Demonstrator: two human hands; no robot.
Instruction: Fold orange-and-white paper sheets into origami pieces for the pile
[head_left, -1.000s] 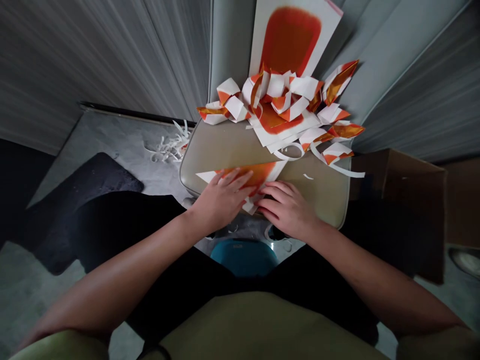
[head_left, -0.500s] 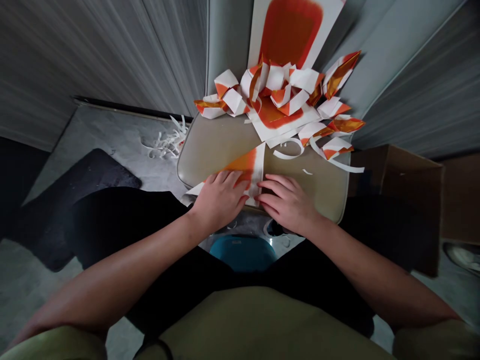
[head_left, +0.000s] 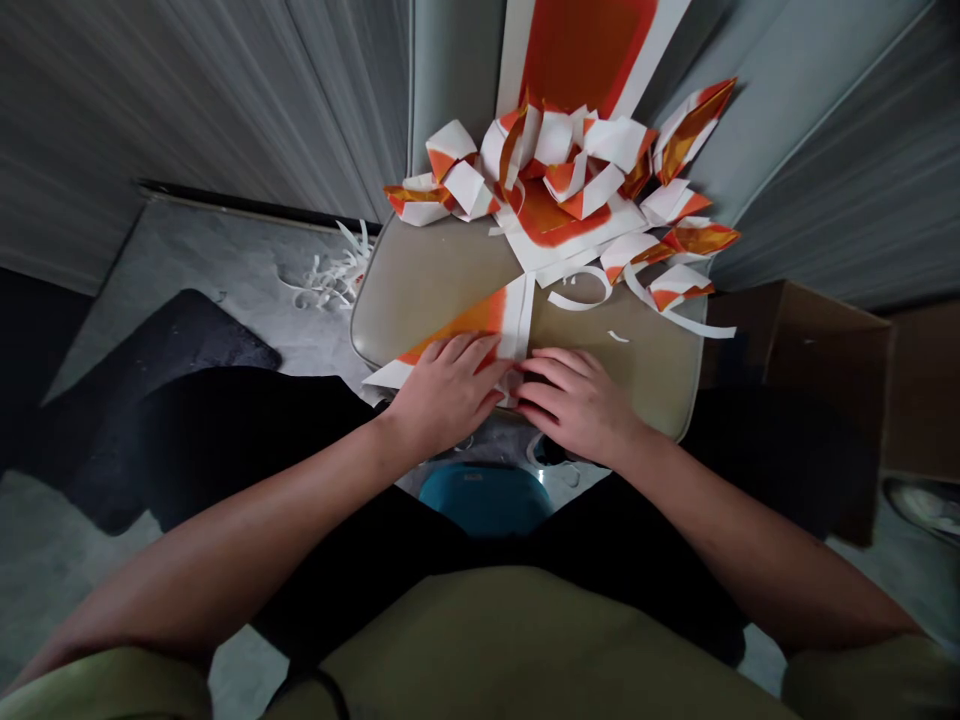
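A white and orange folded sheet of paper (head_left: 480, 318) lies at the near edge of a beige chair seat (head_left: 427, 280). My left hand (head_left: 442, 392) rests flat on its lower part, fingers stretched out and pressing it down. My right hand (head_left: 574, 400) lies beside it, fingers extended toward the fold and touching the paper's near corner. Both hands nearly meet at the paper's bottom edge.
A heap of folded orange-and-white paper pieces (head_left: 570, 190) fills the back of the seat, below a large orange-printed sheet (head_left: 585, 50). White paper strips (head_left: 330, 275) lie on the floor at left. A brown cardboard box (head_left: 825, 340) stands at right, a teal object (head_left: 484, 495) below.
The paper has been turned from a flat, wide lie into a triangle pointing up and right. Both hands stayed at its near edge, shifting slightly.
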